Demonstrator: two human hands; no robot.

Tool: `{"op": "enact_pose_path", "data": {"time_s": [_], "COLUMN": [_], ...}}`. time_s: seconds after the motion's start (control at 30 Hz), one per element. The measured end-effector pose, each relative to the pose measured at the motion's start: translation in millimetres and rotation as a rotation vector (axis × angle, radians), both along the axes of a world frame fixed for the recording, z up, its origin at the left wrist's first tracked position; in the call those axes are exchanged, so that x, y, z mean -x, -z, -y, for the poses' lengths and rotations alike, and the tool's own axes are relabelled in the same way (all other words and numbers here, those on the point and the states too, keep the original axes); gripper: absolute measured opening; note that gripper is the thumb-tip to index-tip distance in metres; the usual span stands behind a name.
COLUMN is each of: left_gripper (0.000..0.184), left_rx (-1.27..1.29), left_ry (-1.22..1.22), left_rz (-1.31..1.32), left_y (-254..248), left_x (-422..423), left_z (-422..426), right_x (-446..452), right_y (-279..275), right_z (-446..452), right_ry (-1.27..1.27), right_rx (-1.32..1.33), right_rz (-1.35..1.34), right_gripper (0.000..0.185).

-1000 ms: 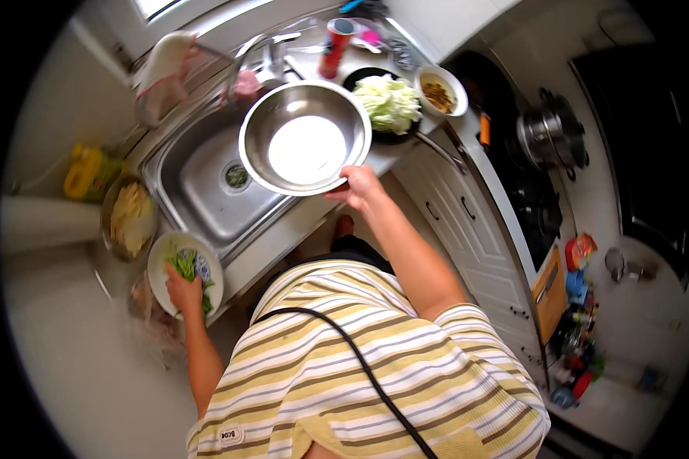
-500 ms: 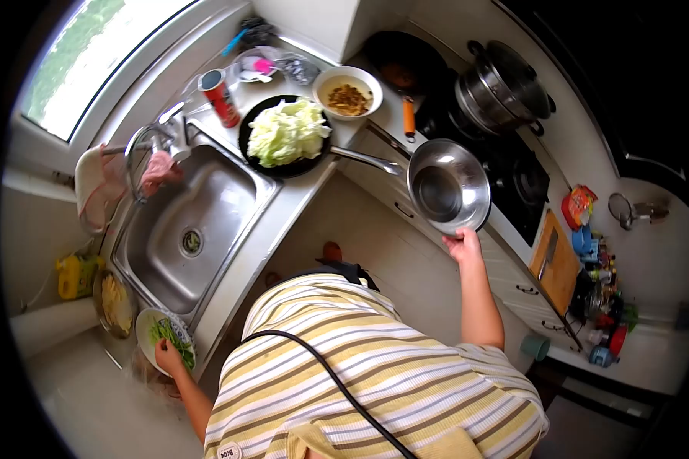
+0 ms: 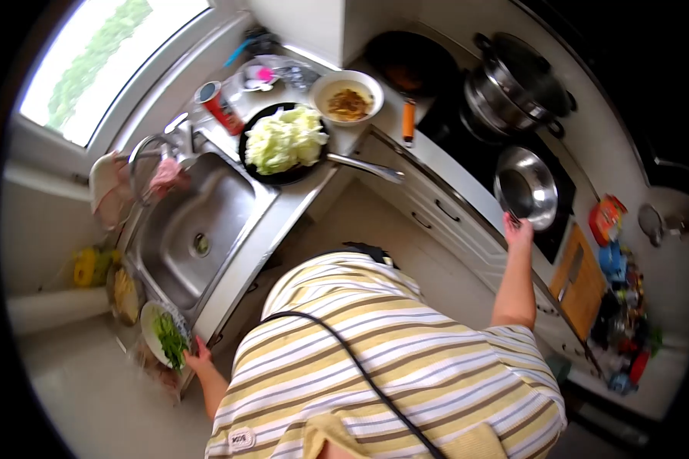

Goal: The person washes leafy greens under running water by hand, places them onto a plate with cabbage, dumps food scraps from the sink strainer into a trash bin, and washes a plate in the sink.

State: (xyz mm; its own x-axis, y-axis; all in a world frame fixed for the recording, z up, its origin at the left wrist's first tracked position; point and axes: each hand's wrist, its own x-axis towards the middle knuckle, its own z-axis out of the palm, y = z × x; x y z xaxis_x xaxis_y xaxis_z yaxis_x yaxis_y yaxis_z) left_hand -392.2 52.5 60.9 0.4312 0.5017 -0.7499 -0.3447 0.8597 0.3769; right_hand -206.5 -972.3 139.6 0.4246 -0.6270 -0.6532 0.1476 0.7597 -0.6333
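1 steel bowl (image 3: 542, 200): over hob (image 3: 467, 145), nr steamer pot (image 3: 504, 96); can't tell if touching hob.
R hand (image 3: 518, 228): fingers closed on steel bowl rim.
White bowl (image 3: 151, 323): just beside sink (image 3: 180, 210), w/ leafy greens (image 3: 170, 338) in it.
L hand (image 3: 200, 356): fingers at white bowl rim; can't tell if gripping.
Pan (image 3: 364, 166): on counter btwn sink & hob, w/ pale leaves (image 3: 287, 140) piled in.

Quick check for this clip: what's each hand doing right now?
Left hand: at the rim of the bowl of leafy greens; grip unclear.
Right hand: closed, holding the metal bowl by its rim.
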Motion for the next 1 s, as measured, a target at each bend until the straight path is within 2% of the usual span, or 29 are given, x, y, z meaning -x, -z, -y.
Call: {"op": "enact_pose_path", "data": {"time_s": [0.03, 0.07, 0.13, 0.2, 0.23, 0.27, 0.37, 0.43, 0.47, 0.63, 0.8, 0.9, 1.0], "left_gripper": [0.041, 0.035, 0.038, 0.033, 0.031, 0.033, 0.037, 0.042, 0.042, 0.044, 0.031, 0.02, 0.027], "left_rx": [-0.156, -0.084, 0.011, -0.032, 0.039, 0.023, 0.007, -0.149, -0.147, -0.172, -0.147, -0.256, -0.25], "left_ry": [-0.052, -0.278, -0.295, -0.232, -0.498, -0.352, -0.233, -0.097, -0.077, 0.175, 0.344, 0.385, 0.398], "left_rz": [0.001, -0.251, -0.288, -0.113, -0.273, -0.244, -0.273, -0.333, -0.339, -0.104, -0.049, -0.165, -0.188], "left_y": [29.3, 19.4, 19.1, 17.8, -9.2, 6.6, 14.9, -10.6, -18.8, -62.6, -102.1, -118.2, -118.9], "left_x": [-4.1, -28.2, -40.0, -26.9, -47.0, -39.7, -41.5, -56.8, -65.8, -115.6, -168.4, -187.0, -192.0], "left_z": [-26.3, -28.6, -33.0, -19.7, 14.4, 5.4, 31.6, 68.2, 76.5, 103.7, 120.9, 141.7, 153.5], "right_x": [-6.1, -11.1, -25.7, -33.2, -32.1, -30.2, -13.5, -5.8, -9.7, -62.1, -111.0, -129.8, -142.7], "right_y": [2.2, 4.2, -6.3, -7.8, -7.4, -9.9, -14.2, -8.9, -10.8, 22.4, 50.7, 54.4, 52.2], "right_z": [0.3, 1.0, -8.3, -12.8, -19.2, -24.2, -39.1, -55.5, -71.2, -124.6, -143.5, -148.9, -154.1], "right_ry": [-0.047, -0.084, -0.093, -0.099, -0.126, -0.143, -0.269, -0.377, -0.408, -0.499, -0.492, -0.443, -0.376], "right_rx": [0.023, 0.05, 0.001, -0.008, 0.005, 0.029, 0.042, 0.076, 0.065, -0.05, -0.093, -0.109, -0.121], "right_rz": [0.008, 0.019, 0.015, 0.008, 0.015, 0.026, -0.06, -0.064, -0.066, -0.092, -0.014, -0.011, -0.034], "right_gripper": [0.027, 0.027, 0.028, 0.028, 0.028, 0.028, 0.026, 0.028, 0.026, 0.026, 0.025, 0.024, 0.024]}}
